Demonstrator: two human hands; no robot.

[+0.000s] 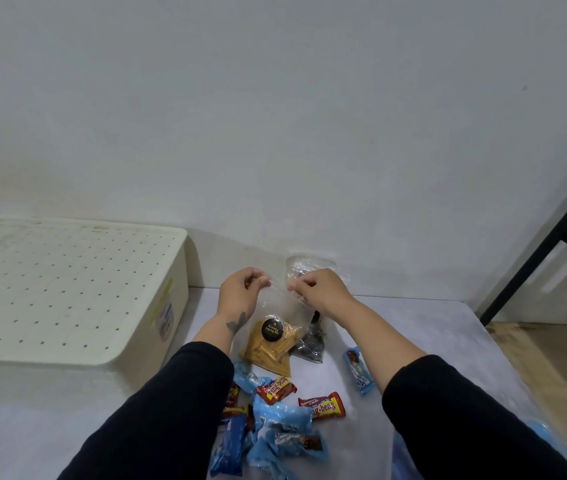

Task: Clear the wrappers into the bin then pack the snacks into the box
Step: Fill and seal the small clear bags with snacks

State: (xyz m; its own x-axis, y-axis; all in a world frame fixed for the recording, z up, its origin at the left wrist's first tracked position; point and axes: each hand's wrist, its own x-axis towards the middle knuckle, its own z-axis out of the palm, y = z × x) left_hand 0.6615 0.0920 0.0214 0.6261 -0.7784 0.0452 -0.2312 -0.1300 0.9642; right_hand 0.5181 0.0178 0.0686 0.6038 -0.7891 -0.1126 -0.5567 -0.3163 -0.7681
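Fingers of the left hand (240, 289) and right hand (320, 289) each pinch a top corner of the clear snack bag (271, 337), probably so the yellow sticks settle at its bottom; it hangs at twelve o'clock from the wrapped snacks (285, 410) on the worktop (448, 341), the closed box (67, 289) at nine o'clock

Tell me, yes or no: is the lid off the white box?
No. The perforated lid sits closed on the white box while both hands hold the clear bag of yellow sticks.
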